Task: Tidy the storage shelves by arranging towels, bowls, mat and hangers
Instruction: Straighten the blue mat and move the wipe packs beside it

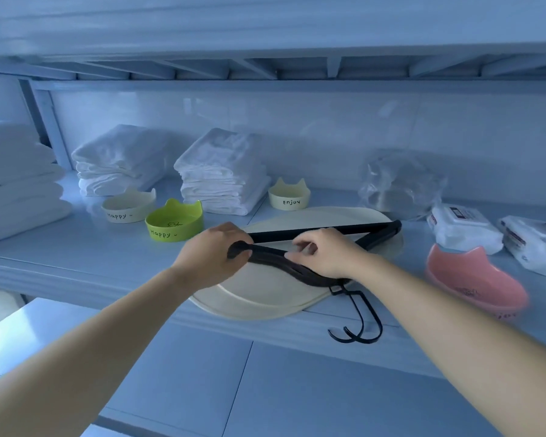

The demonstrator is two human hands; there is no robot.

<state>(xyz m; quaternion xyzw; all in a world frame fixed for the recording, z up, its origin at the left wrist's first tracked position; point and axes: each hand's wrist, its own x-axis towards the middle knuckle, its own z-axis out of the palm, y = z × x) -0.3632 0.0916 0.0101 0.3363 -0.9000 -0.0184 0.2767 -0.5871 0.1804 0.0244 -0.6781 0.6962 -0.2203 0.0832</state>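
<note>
Black hangers (316,230) lie stacked on a cream oval mat (265,291) at the shelf's front edge, their hooks hanging past the edge. My left hand (213,255) grips the hangers' left end. My right hand (325,252) holds their curved top near the middle. Behind stand two piles of folded white towels (221,171), two cream bowls (289,197) with cat ears and a green bowl (174,222). A pink bowl (476,279) sits tilted at the right.
The shelf (60,244) has a raised front lip. Larger folded towels (16,181) fill the far left. A crumpled clear plastic bag (401,184) and two white wrapped packs (464,228) sit at the back right. An upper shelf hangs low overhead.
</note>
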